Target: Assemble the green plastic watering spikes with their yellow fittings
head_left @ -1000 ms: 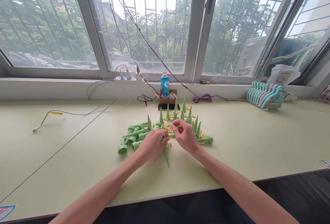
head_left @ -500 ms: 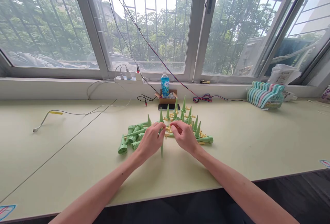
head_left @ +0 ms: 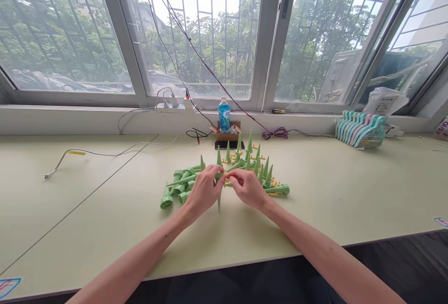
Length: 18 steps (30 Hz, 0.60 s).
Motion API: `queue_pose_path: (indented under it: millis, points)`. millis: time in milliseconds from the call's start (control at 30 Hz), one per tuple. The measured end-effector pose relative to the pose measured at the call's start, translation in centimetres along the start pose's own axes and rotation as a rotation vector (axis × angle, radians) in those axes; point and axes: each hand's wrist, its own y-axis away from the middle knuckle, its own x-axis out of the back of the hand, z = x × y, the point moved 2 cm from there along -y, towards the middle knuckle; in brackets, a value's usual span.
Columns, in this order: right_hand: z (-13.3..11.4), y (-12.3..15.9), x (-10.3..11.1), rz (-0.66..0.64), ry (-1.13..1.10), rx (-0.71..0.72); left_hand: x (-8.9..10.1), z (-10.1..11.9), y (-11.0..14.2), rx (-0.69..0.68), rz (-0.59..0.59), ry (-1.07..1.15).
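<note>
My left hand (head_left: 209, 184) is closed around a green plastic watering spike (head_left: 219, 202), whose pointed tip sticks down below the fingers. A small yellow valve piece (head_left: 225, 183) shows at the spike's side, between my two hands. My right hand (head_left: 248, 186) pinches at this yellow valve, its fingertips nearly touching those of the left. Its far end is covered by the fingers. Left of my hands lies a heap of green spikes with ridged caps (head_left: 182, 186). Behind and to the right stand several upright green cones (head_left: 249, 143) among loose yellow valves (head_left: 276, 184).
A blue-labelled bottle (head_left: 224, 116) stands in a small cardboard box (head_left: 220, 135) behind a dark phone (head_left: 229, 145). Cables (head_left: 276, 133) lie along the back. Teal and pink hangers (head_left: 360, 130) stand at the right. A white cable (head_left: 101, 154) crosses the table at left.
My right hand has moved left and brought its fingertips up to the left hand's, closing the gap at the yellow valve. My left hand has hardly moved.
</note>
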Motion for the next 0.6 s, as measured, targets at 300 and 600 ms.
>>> queue_pose_path:
  millis: [300,600]
  points:
    - [0.14,0.10,-0.02,-0.022,0.002,0.009,0.03,0.00,-0.01,-0.004,0.014,-0.004]
    - [-0.05,0.11,0.00,-0.022,0.004,0.022,0.04,0.01,0.06,-0.010,0.023,0.006]
